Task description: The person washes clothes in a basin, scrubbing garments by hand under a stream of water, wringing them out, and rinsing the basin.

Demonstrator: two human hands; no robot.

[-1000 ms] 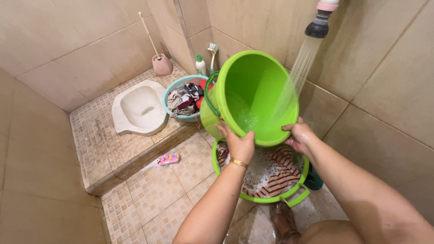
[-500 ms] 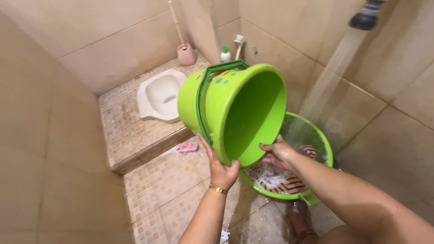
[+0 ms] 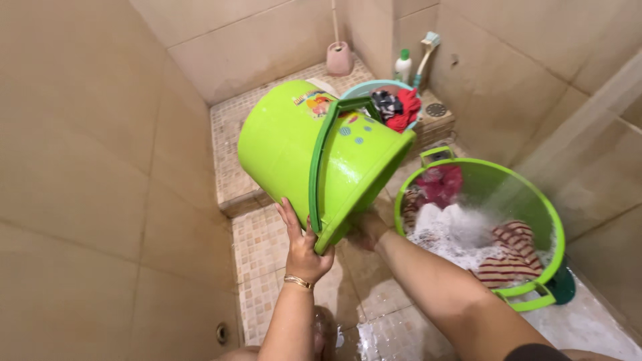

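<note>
While we tip the bucket (image 3: 314, 150) toward the basin (image 3: 548, 220), our left hand (image 3: 304, 247) grips its rim. Our right hand (image 3: 366, 230) props beneath, fingers hidden. We should pour slowly.

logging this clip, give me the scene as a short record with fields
place: tiled washroom
left hand: grips the rim of a green bucket
right hand: under the bucket's rim, partly hidden
bucket: tilted, mouth toward a green tub
tub: on the floor, holds foam and striped cloth
behind: teal basin with clothes, white bottle, brush
wrist: gold bangle on the left
</note>
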